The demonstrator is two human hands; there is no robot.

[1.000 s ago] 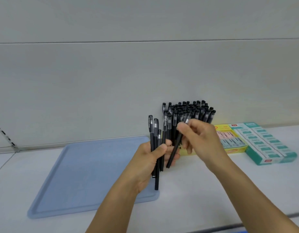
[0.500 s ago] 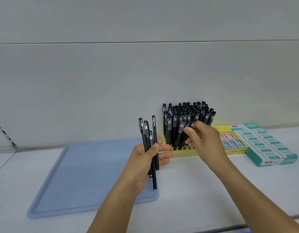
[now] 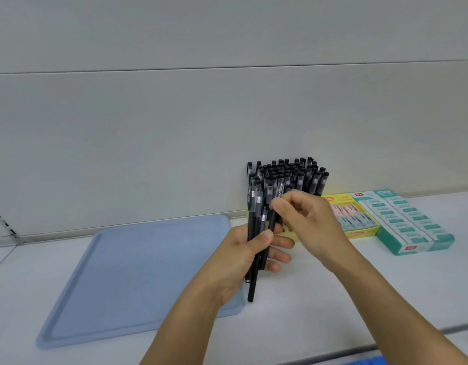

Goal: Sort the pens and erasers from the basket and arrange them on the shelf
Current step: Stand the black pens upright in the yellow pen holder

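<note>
- Pens (image 3: 254, 234): a small bundle gripped upright by the left hand (image 3: 250, 255).
- Right hand (image 3: 302, 219) pinches one pen, probably from that bundle.
- Seat it straight into the yellow rack (image 3: 286, 234), beside the pens standing there.

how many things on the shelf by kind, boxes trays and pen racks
blue tray: 1
yellow pen rack full of black pens: 1
yellow eraser box: 1
green eraser box: 1
bundle of black pens in the left hand, one being pinched by the right hand: 1
total: 5
Single pens are too many and too overlapped to count.
</note>
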